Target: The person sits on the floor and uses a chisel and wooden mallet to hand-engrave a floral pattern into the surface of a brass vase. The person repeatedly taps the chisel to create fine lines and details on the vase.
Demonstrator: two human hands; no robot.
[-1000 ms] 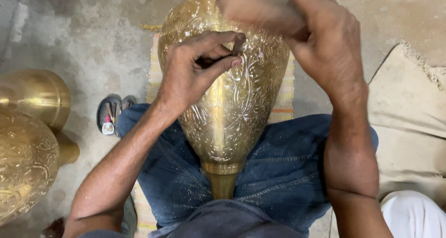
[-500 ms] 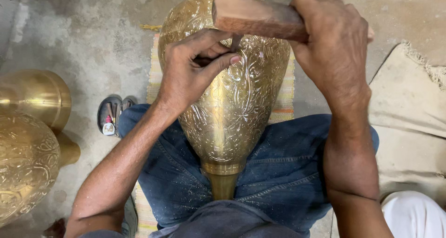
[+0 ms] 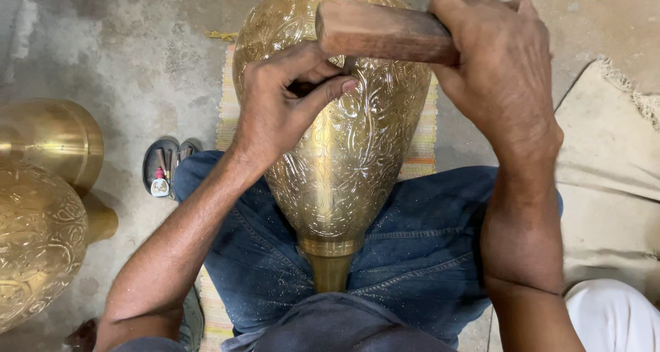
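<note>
A large engraved brass vase (image 3: pixel 347 166) lies across my lap, its narrow neck pointing toward me between my legs in blue jeans (image 3: pixel 419 256). My left hand (image 3: pixel 285 108) rests on the vase's upper body with fingers pinched around a small chisel, mostly hidden by the fingers. My right hand (image 3: pixel 502 70) grips a wooden mallet block (image 3: pixel 381 30) held just above the left hand's fingers, over the chisel top.
Two more brass vessels (image 3: pixel 41 207) stand at the left on the concrete floor. A small dark tray with little tools (image 3: pixel 161 166) lies beside my left knee. A striped mat (image 3: pixel 419 156) is under the vase; a beige cushion (image 3: pixel 605 187) is at the right.
The wooden block in my right hand has come down from its raised, blurred position to just over the chisel. My left hand and the vase stay put.
</note>
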